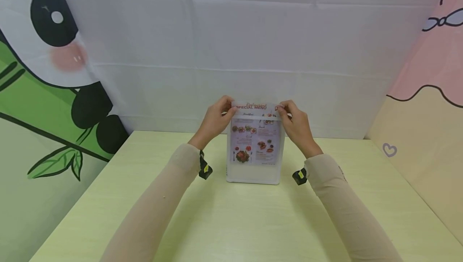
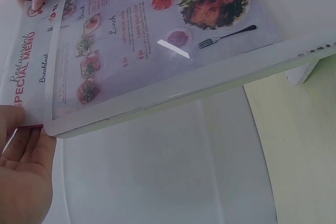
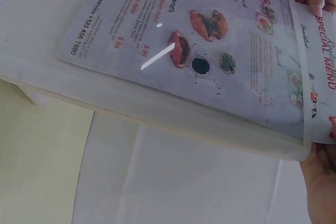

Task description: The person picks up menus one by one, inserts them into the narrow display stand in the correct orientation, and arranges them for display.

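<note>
A white-framed sign holder (image 1: 255, 173) with a clear front stands upright on the table. A printed menu sheet (image 1: 256, 141) sits partly inside it, its top strip reading "Special Menu" sticking out above the frame's upper edge. My left hand (image 1: 216, 118) pinches the sheet's top left corner between thumb and fingers. At the top right corner my right hand (image 1: 296, 122) pinches it the same way. In the left wrist view, the left fingers (image 2: 31, 145) curl behind the sheet beside the frame's corner. Below the menu's lower edge, a bare white strip of the holder shows.
The pale yellow-green table (image 1: 231, 222) runs back to a white cloth backdrop (image 1: 253, 45). A panda drawing (image 1: 54, 21) covers the left wall, and a pink and cream panel (image 1: 427, 105) stands at the right. A small support foot (image 2: 302, 73) juts out behind the holder.
</note>
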Available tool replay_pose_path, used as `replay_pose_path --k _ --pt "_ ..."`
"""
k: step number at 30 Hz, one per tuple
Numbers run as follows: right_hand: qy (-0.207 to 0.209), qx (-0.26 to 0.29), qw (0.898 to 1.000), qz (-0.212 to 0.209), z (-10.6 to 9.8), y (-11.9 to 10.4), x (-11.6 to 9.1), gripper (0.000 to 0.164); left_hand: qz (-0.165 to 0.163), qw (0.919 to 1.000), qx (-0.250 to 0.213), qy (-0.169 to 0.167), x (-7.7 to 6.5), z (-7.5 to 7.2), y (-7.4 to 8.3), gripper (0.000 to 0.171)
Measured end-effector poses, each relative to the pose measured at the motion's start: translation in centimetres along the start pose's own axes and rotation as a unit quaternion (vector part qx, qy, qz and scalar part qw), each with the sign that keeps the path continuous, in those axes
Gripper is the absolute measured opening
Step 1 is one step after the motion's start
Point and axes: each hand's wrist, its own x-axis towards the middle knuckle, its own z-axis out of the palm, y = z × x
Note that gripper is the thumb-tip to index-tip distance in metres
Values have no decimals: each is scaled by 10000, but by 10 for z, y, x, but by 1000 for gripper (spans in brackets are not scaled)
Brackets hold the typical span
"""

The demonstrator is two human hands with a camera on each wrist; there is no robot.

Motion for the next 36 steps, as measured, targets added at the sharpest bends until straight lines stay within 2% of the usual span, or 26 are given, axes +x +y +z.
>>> replay_pose_path --k 14,27,36 --pt "-76 67 9999 26 0 1 0 27 12 9999 -64 99 1 2 -2 14" --pt "-112 -94 9998 -136 -2 1 0 21 3 9999 -105 -50 0 -1 -1 30" --pt "-105 -64 9999 -91 -2 0 0 20 -56 10000 -70 -11 0 0 -2 26"
